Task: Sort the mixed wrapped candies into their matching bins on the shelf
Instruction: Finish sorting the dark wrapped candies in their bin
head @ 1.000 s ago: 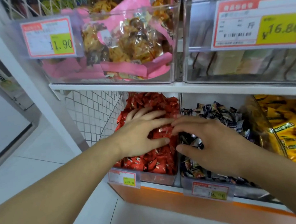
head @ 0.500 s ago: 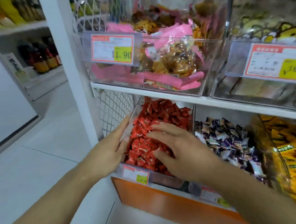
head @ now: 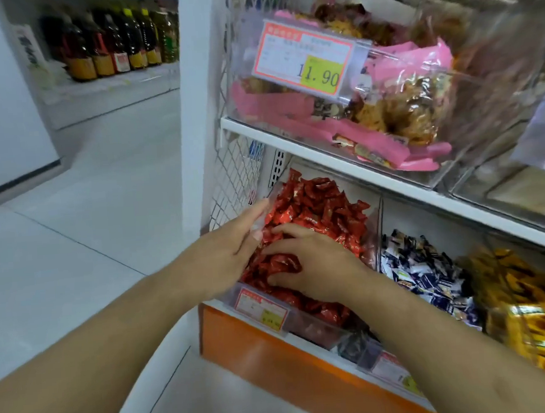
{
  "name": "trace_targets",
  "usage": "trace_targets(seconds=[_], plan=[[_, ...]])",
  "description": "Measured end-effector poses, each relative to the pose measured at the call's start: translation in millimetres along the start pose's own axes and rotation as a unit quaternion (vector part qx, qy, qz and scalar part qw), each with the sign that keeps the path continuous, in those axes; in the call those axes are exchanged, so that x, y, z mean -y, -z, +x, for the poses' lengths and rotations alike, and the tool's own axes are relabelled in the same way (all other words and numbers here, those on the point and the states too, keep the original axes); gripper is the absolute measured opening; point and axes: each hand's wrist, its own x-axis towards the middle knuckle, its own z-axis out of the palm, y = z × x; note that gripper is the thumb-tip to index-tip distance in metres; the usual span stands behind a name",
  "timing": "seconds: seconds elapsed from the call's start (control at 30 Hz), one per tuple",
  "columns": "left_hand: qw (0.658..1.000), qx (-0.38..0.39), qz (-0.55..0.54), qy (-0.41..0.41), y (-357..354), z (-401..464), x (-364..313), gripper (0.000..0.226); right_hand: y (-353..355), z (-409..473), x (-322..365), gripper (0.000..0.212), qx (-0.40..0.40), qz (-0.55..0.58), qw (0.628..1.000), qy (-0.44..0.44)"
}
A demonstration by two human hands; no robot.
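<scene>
A clear bin [head: 308,328] on the lower shelf is heaped with red wrapped candies [head: 323,209]. My left hand [head: 229,257] lies outside the bin, its straight fingers pressed flat on the clear left wall. My right hand [head: 317,267] rests on top of the red pile with fingers spread toward the left, and red wrappers show between its forefinger and thumb. To the right sits a bin of dark blue and white wrapped candies [head: 427,273], then a bin of yellow wrapped candies [head: 536,304].
The white shelf board [head: 326,167] hangs low over the bins and carries a clear bin of pink snack packs [head: 387,108] with an 11.90 price tag [head: 306,59]. Wire mesh [head: 236,173] closes the left side. Below runs an orange base [head: 275,354]. Bottles [head: 114,43] stand far left.
My left hand slid off the red candies onto the bin's left wall. My right hand crossed from the dark blue candies onto the red pile. The view swung to the left.
</scene>
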Motion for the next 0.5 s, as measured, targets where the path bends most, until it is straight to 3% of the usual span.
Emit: trace_targets(seconds=[0.27,0.5], plan=[[1.0,-0.004,-0.006,-0.007,2,-7,-4,0.057,21,-4,-12,0.047,0.034,-0.096,0.994,-0.044],[1.0,0.015,-0.018,-0.021,8,-3,2,0.058,40,-11,-9,0.045,0.031,-0.113,0.989,-0.09]])
